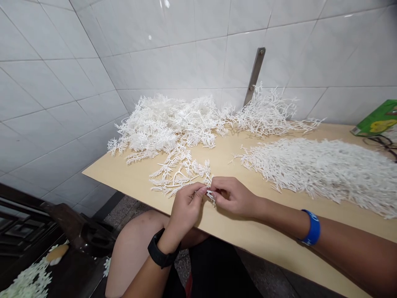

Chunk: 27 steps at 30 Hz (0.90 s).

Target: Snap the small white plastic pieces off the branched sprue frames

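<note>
Matte, plastic-looking white material covers much of the light wood-toned tabletop. At the centre of the frame, the left hand and the right hand nearly meet, thumbs and forefingers pinched close on a small, spiky white sprig. The sprig sits between the fingertips, its thin prongs poking out below them; the fingers hide the rest.

Just beyond the hands, up and to the left, lies a flat, branching white spray with smooth curved stems and needle-like tufts. Whether it joins the pinched sprig cannot be told. In the upper middle, a dense, frilly white heap runs into a looser, wirier white bundle on its right. Across the right of the frame, well apart from the left hand, stretches a long, shaggy mound of short white strands. Glossy, grey-veined white wall tiles stand behind.
</note>
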Each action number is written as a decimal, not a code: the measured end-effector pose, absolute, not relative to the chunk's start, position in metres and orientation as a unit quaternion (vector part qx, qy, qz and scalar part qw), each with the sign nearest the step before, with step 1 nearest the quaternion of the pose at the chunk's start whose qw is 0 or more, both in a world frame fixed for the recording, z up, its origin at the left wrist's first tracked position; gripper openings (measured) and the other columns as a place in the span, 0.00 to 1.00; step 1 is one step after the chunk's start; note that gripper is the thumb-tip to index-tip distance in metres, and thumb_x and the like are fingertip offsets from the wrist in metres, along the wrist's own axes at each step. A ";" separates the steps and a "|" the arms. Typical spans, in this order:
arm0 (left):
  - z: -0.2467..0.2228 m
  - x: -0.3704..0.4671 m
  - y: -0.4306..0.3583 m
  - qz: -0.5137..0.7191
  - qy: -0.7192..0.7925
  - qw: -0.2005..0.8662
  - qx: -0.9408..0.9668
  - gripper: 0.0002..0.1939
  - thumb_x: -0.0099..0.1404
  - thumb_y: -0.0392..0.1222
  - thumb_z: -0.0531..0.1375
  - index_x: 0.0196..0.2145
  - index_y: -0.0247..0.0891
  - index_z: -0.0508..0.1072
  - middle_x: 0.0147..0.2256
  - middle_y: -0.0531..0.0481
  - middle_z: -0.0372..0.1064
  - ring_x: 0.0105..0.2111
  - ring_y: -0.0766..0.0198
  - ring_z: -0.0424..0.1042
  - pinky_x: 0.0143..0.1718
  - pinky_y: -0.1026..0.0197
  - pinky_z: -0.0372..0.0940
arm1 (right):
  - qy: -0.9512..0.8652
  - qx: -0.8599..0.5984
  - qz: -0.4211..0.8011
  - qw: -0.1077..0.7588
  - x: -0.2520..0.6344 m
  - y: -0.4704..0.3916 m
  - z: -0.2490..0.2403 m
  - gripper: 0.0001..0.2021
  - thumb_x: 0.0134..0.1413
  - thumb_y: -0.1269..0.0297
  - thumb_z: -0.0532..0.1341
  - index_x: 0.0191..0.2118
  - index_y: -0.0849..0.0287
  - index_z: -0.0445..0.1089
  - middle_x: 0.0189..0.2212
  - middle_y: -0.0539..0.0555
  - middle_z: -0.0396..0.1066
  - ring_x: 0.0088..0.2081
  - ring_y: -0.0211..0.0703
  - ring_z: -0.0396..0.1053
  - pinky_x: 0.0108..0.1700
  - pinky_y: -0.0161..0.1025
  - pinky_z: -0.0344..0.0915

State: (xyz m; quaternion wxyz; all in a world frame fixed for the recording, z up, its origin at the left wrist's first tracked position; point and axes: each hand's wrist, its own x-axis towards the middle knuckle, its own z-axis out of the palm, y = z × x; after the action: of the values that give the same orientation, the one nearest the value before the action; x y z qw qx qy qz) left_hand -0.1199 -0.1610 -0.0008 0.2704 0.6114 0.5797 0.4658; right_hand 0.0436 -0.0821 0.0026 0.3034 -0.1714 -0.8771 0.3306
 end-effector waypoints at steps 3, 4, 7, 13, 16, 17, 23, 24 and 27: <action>-0.001 -0.123 -0.158 0.475 0.567 0.302 0.601 0.15 0.68 0.44 0.55 0.27 0.37 0.74 0.26 0.51 0.73 0.29 0.63 0.69 0.34 0.62 0.60 | -0.867 -0.154 0.369 0.296 0.045 -0.080 0.003 0.08 0.52 0.72 0.54 0.24 0.57 0.57 0.22 0.47 0.59 0.25 0.36 0.57 0.29 0.34 0.55; -0.002 -0.126 -0.157 0.485 0.565 0.319 0.586 0.15 0.68 0.45 0.56 0.28 0.37 0.75 0.27 0.51 0.74 0.28 0.63 0.68 0.33 0.63 0.60 | -0.863 -0.144 0.384 0.296 0.047 -0.079 0.003 0.08 0.52 0.72 0.53 0.24 0.57 0.57 0.22 0.47 0.59 0.25 0.36 0.57 0.29 0.35 0.55; -0.006 -0.134 -0.155 0.534 0.562 0.363 0.518 0.15 0.69 0.50 0.56 0.34 0.37 0.76 0.28 0.50 0.75 0.26 0.64 0.67 0.29 0.63 0.60 | -0.847 -0.114 0.415 0.311 0.052 -0.080 0.003 0.08 0.53 0.73 0.50 0.24 0.57 0.56 0.21 0.48 0.60 0.25 0.37 0.58 0.30 0.36 0.56; -0.005 -0.136 -0.156 0.517 0.583 0.328 0.534 0.16 0.69 0.51 0.56 0.42 0.39 0.79 0.29 0.50 0.74 0.30 0.64 0.68 0.36 0.63 0.63 | -0.836 -0.264 0.261 0.404 0.055 -0.069 0.002 0.13 0.61 0.69 0.51 0.24 0.56 0.55 0.22 0.49 0.58 0.25 0.38 0.58 0.30 0.37 0.55; -0.005 -0.135 -0.157 0.527 0.588 0.336 0.513 0.17 0.69 0.52 0.56 0.45 0.40 0.78 0.34 0.49 0.76 0.33 0.63 0.70 0.39 0.62 0.65 | -0.860 -0.320 0.119 0.380 0.059 -0.053 -0.003 0.10 0.60 0.71 0.52 0.26 0.57 0.59 0.25 0.52 0.62 0.28 0.42 0.61 0.33 0.40 0.58; -0.006 -0.135 -0.157 0.532 0.588 0.340 0.506 0.17 0.69 0.52 0.56 0.46 0.39 0.77 0.37 0.48 0.77 0.33 0.63 0.70 0.40 0.61 0.65 | -0.870 -0.327 0.076 0.361 0.061 -0.049 -0.004 0.09 0.59 0.73 0.52 0.28 0.58 0.61 0.28 0.55 0.65 0.31 0.44 0.63 0.35 0.41 0.59; -0.006 -0.130 -0.158 0.508 0.580 0.330 0.543 0.17 0.71 0.51 0.54 0.47 0.40 0.76 0.46 0.46 0.76 0.44 0.58 0.73 0.47 0.58 0.65 | -0.894 -0.275 0.080 0.344 0.061 -0.064 -0.001 0.10 0.55 0.79 0.52 0.38 0.60 0.67 0.40 0.60 0.70 0.42 0.49 0.67 0.44 0.45 0.62; -0.005 -0.128 -0.159 0.502 0.576 0.320 0.560 0.16 0.71 0.51 0.53 0.47 0.41 0.75 0.48 0.46 0.75 0.46 0.57 0.72 0.48 0.58 0.64 | -0.892 -0.259 0.123 0.349 0.058 -0.072 0.001 0.10 0.55 0.79 0.52 0.38 0.60 0.67 0.37 0.58 0.70 0.39 0.47 0.67 0.42 0.43 0.63; -0.004 -0.122 -0.161 0.482 0.568 0.294 0.598 0.15 0.73 0.49 0.52 0.47 0.42 0.73 0.48 0.47 0.74 0.49 0.57 0.71 0.51 0.58 0.62 | -0.873 -0.245 0.255 0.337 0.049 -0.088 0.006 0.05 0.61 0.71 0.56 0.39 0.59 0.68 0.32 0.53 0.70 0.33 0.41 0.66 0.37 0.39 0.62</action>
State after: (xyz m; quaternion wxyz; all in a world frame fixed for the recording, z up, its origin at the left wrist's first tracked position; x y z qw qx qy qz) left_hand -0.1221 -0.1608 -0.0036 0.2937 0.5983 0.5685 0.4823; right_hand 0.0492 -0.0884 0.0059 0.3368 -0.2455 -0.8726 0.2548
